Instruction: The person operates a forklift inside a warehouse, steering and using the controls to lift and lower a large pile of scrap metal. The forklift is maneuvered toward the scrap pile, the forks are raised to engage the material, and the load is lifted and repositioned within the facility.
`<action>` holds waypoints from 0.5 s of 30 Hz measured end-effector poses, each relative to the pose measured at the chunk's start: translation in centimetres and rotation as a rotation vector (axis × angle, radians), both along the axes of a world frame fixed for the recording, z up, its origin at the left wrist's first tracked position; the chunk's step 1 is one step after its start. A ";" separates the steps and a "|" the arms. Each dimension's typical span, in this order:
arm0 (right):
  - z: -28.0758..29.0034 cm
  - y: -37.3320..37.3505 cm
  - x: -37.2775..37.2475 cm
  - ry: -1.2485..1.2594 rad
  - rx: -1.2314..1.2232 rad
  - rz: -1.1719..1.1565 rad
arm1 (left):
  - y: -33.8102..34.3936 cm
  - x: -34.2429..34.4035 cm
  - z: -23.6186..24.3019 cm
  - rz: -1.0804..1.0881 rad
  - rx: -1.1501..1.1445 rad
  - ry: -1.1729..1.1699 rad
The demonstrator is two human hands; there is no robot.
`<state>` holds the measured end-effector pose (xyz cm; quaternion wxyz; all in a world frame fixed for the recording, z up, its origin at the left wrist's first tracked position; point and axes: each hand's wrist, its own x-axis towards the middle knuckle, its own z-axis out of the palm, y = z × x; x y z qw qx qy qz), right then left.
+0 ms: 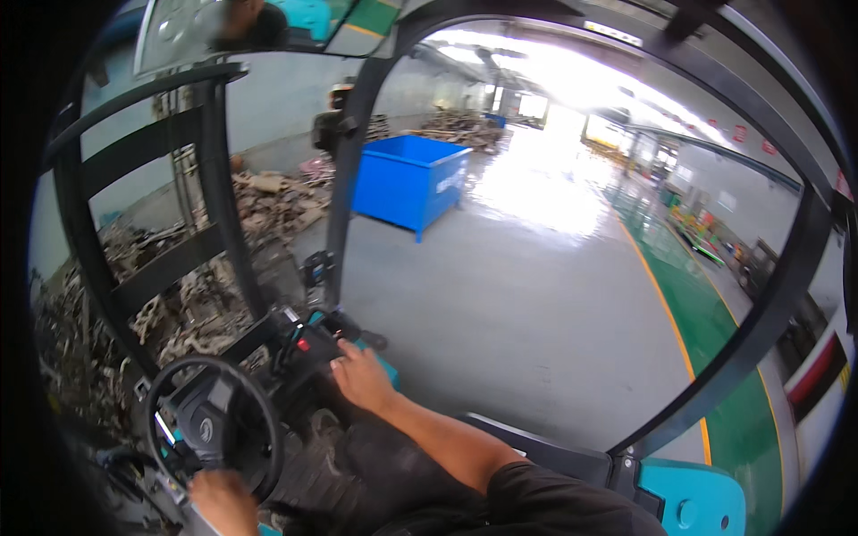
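Observation:
My right hand [362, 380] reaches to the dark control panel [313, 355] of a forklift, index finger stretched toward small levers beside a red button [303, 344]; whether it touches one is unclear. At the lower rim of the black steering wheel [265, 406] is my left hand [222, 496], blurred, its grip hidden. Dark mast bars [147, 138] rise at the left, with heaped grimy metal scrap [277, 201] beyond them.
A large blue metal bin [393, 192] stands ahead on the grey floor [518, 313], scrap piles along the wall behind it. A green lane [742, 420] with yellow lines runs along the right. Black cab posts [778, 259] and a teal body panel [693, 500] frame me.

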<state>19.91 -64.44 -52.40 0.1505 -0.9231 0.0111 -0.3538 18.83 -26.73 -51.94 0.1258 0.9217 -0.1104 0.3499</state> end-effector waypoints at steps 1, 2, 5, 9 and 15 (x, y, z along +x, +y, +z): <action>0.1 1.5 0.1 -0.100 -0.194 -0.025 | -0.8 -1.4 0.1 -0.198 0.033 -0.110; 0.5 2.4 0.1 0.061 -0.168 0.014 | -2.0 -2.2 0.3 -0.177 0.121 -0.166; 1.0 3.5 -1.3 -0.162 -0.177 -0.077 | -6.3 -0.3 2.2 -0.438 0.214 -0.149; 0.1 0.1 -3.4 -0.027 -0.114 -0.156 | -13.1 3.5 4.3 -0.564 0.197 -0.129; -0.7 -4.4 -1.4 0.078 -0.089 -0.184 | -17.8 9.5 6.2 -0.593 0.192 -0.068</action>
